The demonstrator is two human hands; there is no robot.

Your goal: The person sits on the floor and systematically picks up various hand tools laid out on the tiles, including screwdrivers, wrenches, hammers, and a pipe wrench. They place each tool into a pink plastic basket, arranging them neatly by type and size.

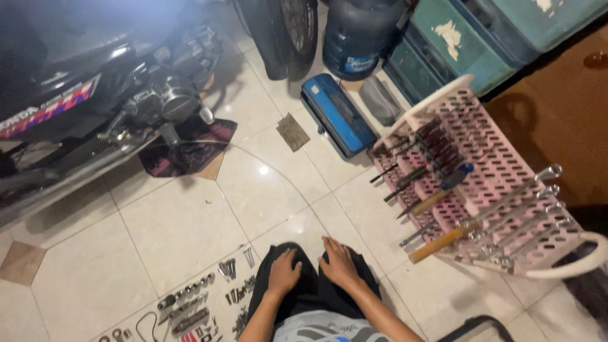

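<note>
Both hands empty at bottom centre: left hand [283, 272] and right hand [338, 262] flat, fingers spread on dark-trousered knees [310, 291]; sockets [190, 304] lower left, pink tool rack [487, 183] right.

Black motorbike [95, 95], blue toolbox [337, 115], water jug [361, 38], pink tool rack w/ screwdrivers [437, 158], sockets on floor [190, 294]

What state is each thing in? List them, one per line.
left hand: empty, resting flat on the knee
right hand: empty, resting flat on the other knee
blue toolbox: shut, lying on the tiles
pink rack: lying tilted, screwdrivers and wrenches stuck through it
water jug: upright by the wheel
sockets and bits: laid out in rows on the floor
motorcycle: parked, engine exposed
</note>
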